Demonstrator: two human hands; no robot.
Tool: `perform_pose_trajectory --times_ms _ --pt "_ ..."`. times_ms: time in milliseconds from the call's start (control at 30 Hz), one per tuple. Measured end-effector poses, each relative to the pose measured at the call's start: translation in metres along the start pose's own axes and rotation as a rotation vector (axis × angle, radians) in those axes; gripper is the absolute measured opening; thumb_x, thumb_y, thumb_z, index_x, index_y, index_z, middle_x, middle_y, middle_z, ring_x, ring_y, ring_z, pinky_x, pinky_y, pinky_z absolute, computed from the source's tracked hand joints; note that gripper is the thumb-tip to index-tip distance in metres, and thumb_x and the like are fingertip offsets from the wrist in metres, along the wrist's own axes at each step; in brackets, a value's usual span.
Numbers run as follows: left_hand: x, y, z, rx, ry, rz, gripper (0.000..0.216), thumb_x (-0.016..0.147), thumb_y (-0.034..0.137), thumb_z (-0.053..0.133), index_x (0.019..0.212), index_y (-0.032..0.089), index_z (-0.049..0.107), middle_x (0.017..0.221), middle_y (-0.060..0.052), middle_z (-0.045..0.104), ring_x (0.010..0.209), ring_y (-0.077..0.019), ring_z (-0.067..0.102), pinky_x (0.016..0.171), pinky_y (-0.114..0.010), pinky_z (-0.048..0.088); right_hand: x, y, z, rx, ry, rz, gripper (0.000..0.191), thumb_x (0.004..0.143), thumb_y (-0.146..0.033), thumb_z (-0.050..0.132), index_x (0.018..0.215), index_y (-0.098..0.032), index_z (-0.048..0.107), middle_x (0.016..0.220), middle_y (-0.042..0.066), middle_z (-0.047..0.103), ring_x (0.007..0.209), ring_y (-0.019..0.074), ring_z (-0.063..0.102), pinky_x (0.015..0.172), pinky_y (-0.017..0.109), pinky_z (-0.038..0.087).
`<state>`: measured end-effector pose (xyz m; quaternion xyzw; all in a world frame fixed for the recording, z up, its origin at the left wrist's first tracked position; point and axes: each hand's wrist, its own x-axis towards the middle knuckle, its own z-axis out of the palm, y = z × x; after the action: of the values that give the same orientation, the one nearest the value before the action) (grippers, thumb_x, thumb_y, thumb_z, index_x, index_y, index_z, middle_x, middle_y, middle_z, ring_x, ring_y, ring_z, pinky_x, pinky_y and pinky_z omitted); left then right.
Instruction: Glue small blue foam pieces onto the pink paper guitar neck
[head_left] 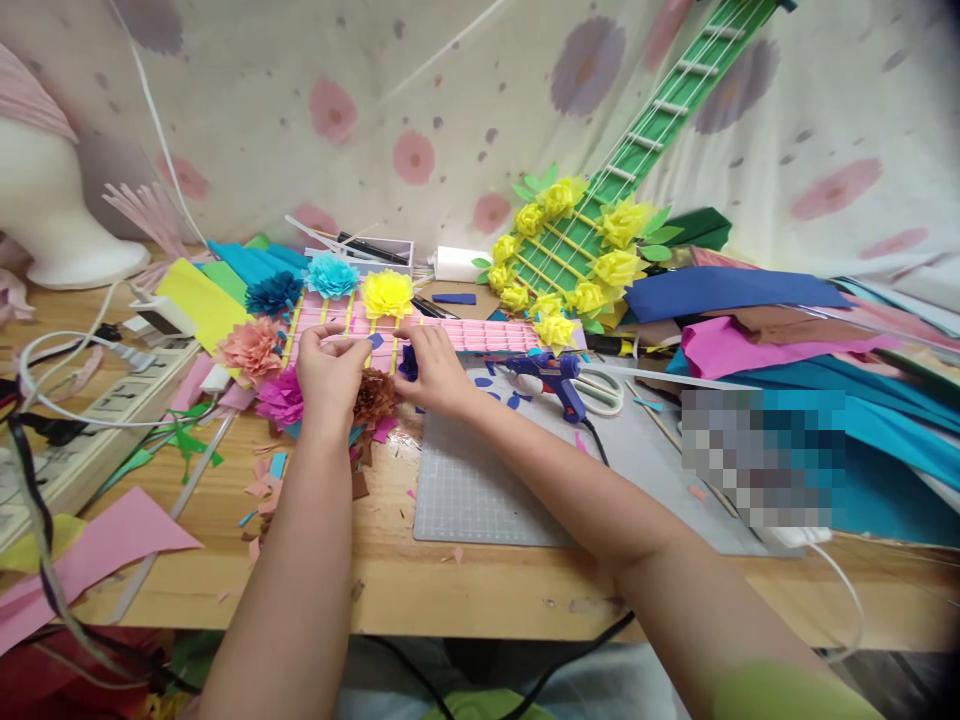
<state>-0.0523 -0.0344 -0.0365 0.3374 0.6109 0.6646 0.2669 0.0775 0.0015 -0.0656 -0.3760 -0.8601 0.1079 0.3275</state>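
Head view: near the worktop's (480,590) far edge, the left hand (330,370) and right hand (433,368) pinch their fingers on the pink paper guitar (465,335), over a brown paper flower (373,395). A blue glue gun (551,378) lies just right, on the grey cutting mat (480,490).

Wooden table (480,590) carries a grey cutting mat (480,490), paper scraps (262,490), blue glue gun (551,378)

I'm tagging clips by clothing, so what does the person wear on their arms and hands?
Nothing covers them: the left hand and right hand are bare, with no gloves, rings, watch or bracelets visible. Both forearms are bare up to the bottom edge of the picture. A bit of yellow-green cloth shows near the right upper arm, perhaps a short sleeve.
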Motion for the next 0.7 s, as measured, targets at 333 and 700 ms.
perform_pose_trajectory --times_ms 333,700 --pt "-0.005 -0.006 0.0 0.442 -0.068 0.241 0.036 0.059 0.019 0.064 0.09 0.024 0.047 0.07 0.002 0.063 0.07 -0.019 0.059 0.077 -0.035 0.043 0.0 0.001 0.001 0.152 0.08 0.107 0.039 0.07 -0.012 0.045 0.109 -0.019 0.049 0.094 0.005 0.062 0.098 0.0225 0.05 0.09 0.035 0.039" --pt "-0.01 -0.01 0.006 0.677 -0.15 0.415 0.029 0.062 0.014 0.061 0.086 0.024 0.048 0.069 -0.001 0.063 0.1 -0.0289 0.055 0.098 -0.049 0.024 -0.008 0.002 0.001 0.225 0.115 0.164 0.038 0.069 -0.009 0.042 0.105 -0.022 0.049 0.092 0.005 0.063 0.098 0.0234 0.05 0.09 0.039 0.04"
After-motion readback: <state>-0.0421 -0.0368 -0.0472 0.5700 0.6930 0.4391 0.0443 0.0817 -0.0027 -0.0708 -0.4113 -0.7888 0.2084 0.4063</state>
